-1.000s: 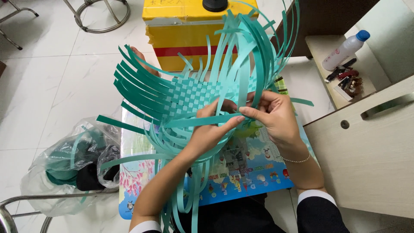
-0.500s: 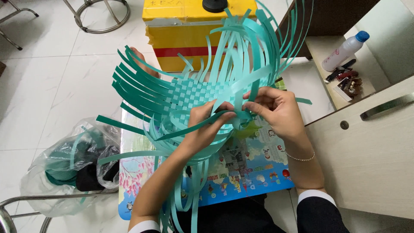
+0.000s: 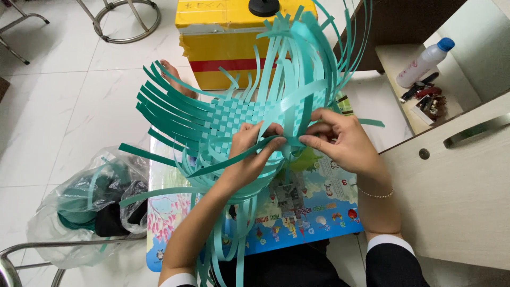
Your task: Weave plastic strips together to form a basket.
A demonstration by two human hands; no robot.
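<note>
A half-woven mat of teal plastic strips [image 3: 228, 119] lies over a small colourful children's table [image 3: 313, 223], its checkered middle surrounded by many loose strip ends fanning left, up and down. My left hand [image 3: 252, 154] pinches a strip at the right edge of the woven patch. My right hand [image 3: 340, 138], with a thin bracelet on the wrist, pinches a strip just beside it, fingertips nearly touching the left hand's. A bundle of long strips [image 3: 308, 64] curves upward behind both hands.
A yellow box with a red band [image 3: 223, 40] stands behind the table. A clear plastic bag holding teal strips [image 3: 90, 196] lies on the white tiled floor at left. A beige cabinet [image 3: 457, 180] is at right, with a white bottle [image 3: 425, 61] on a shelf. A bare foot [image 3: 175, 77] shows.
Both hands have shifted slightly up and right along the weave's edge, drawing a strip through; the upright strips have swayed a little.
</note>
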